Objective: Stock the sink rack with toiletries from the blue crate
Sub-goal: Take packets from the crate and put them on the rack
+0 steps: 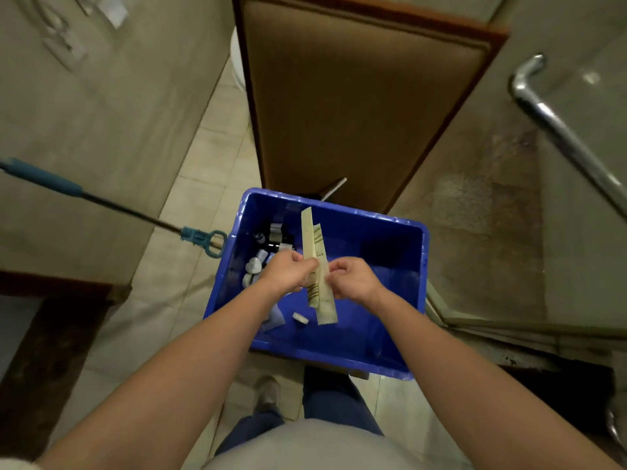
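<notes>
Gripping two long beige packets (312,232) over the blue crate (373,239), left hand (285,274) curled round them; right hand (354,283) pinching an edge, I think; small bottles (271,239) inside by its left wall; mop (129,212) just beside.

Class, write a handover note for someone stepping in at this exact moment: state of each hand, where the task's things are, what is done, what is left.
Left hand: grips the cream paper packets above the blue crate.
Right hand: its fingers pinch the same packets from the other side.
Crate: on the floor, with small bottles along its left side and a white cap near the front.
Done: packets lifted out.
Left: carry them to the sink rack, which is out of view, then fetch the rest.
</notes>
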Demonstrator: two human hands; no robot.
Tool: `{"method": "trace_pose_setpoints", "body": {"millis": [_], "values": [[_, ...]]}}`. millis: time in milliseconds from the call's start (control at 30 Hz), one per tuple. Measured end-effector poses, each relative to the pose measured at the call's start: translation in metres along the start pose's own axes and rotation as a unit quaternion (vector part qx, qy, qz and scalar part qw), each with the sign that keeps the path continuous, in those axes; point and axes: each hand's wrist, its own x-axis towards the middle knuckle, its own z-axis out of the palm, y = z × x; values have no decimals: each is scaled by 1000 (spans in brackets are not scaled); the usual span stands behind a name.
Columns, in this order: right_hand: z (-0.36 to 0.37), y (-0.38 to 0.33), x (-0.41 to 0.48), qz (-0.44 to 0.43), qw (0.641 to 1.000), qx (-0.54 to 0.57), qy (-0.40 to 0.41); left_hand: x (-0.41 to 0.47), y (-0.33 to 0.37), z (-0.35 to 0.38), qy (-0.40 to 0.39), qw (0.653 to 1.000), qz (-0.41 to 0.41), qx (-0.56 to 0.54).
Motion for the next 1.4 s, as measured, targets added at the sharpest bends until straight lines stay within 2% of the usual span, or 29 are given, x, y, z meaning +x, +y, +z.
{"method": "trace_pose_setpoints", "body": {"millis": [233,433,767,1067,1400], "values": [[-7,1,-75,-13,990,51,133,-59,25,0,15,990,108,94],[-9,8,-141,-31,972,120,198,-108,30,5,6,975,163,153],[-17,43,-249,-73,931,223,281,-177,34,45,-83,957,237,148],[-37,108,-328,-69,877,274,388,-239,36,122,-158,935,270,168],[-77,213,-430,-69,802,321,499,-320,40,262,-253,878,331,234]]}}
